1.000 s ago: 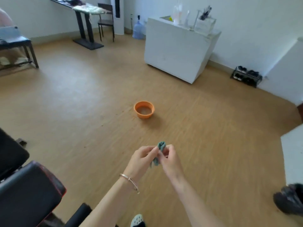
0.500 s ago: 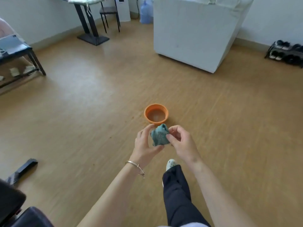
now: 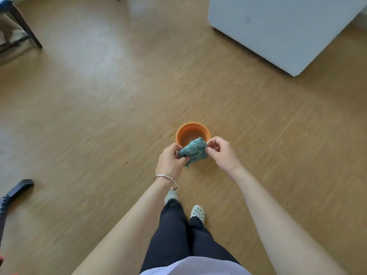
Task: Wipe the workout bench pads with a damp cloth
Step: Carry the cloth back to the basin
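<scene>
So, we've got the teal cloth [image 3: 193,151] bunched up between both hands, held out in front of us, and from the head view it overlaps the near rim of the orange bowl [image 3: 184,133]. The bowl sits on the wooden floor [image 3: 99,116]; its inside looks darker, but we honestly can't tell if that's water. Our left hand [image 3: 170,159] grips the cloth's left end with the fingers curled round it, and a little tail of fabric hangs out below. Our right hand [image 3: 222,153] pinches the upper right corner between thumb and fingertips, with the other fingers tucked in. There's a thin silver bangle [image 3: 164,178] on the left wrist. Lower down we can see dark trousers [image 3: 174,235] and two pale clog-style shoes [image 3: 197,213] on the floor, just short of the bowl. A big white cabinet [image 3: 278,26] fills the top right, well apart from the bowl. At the left edge a black foot [image 3: 19,188] of some frame lies on the floor, and a dark furniture leg [image 3: 27,32] shows in the top left corner.
</scene>
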